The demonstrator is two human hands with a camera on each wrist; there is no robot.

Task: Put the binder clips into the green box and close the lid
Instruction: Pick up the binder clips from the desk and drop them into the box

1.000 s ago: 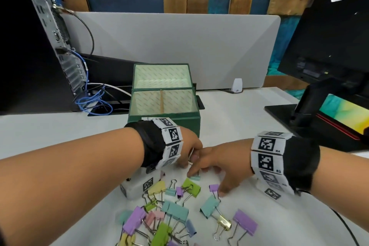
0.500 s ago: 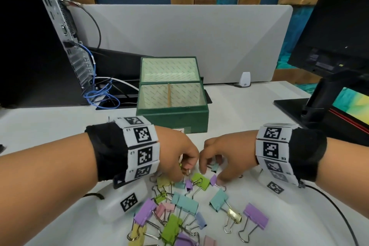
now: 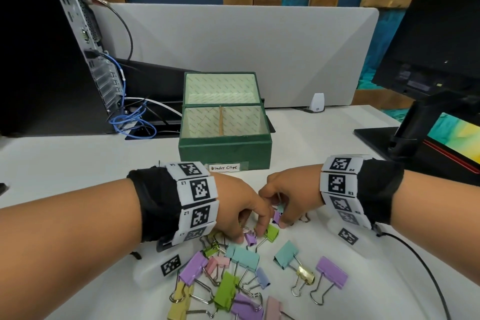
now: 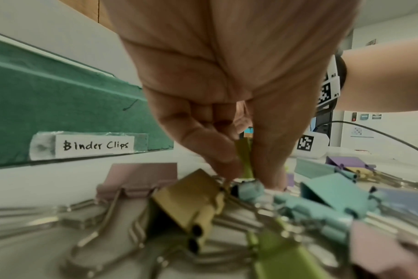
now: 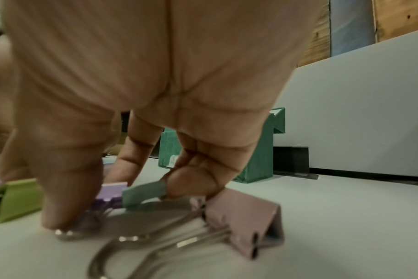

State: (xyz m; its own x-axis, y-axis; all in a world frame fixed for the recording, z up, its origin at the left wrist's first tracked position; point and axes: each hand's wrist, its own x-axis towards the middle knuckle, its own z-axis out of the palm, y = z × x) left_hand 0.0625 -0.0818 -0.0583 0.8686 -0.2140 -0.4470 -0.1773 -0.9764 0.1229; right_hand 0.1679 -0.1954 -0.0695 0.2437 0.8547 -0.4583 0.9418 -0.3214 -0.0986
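Observation:
The green box stands open on the white desk, its lid upright behind it and both compartments showing only their paper lining. Several pastel binder clips lie in a heap in front of it. My left hand reaches down into the heap. Its thumb and fingers pinch a green binder clip. My right hand is just right of it, with curled fingers holding a small teal binder clip. Its thumb and forefinger touch a small purple clip. A pink clip lies under the right palm.
A "Binder Clips" label is stuck at the box's front foot. A computer tower with blue cables stands at the back left. At the right is a monitor on its stand. A grey divider panel runs behind the box.
The right hand has picked up the teal clip and reached down to the purple one. The left hand has dropped its fingers onto the green clip. My head moved back and up.

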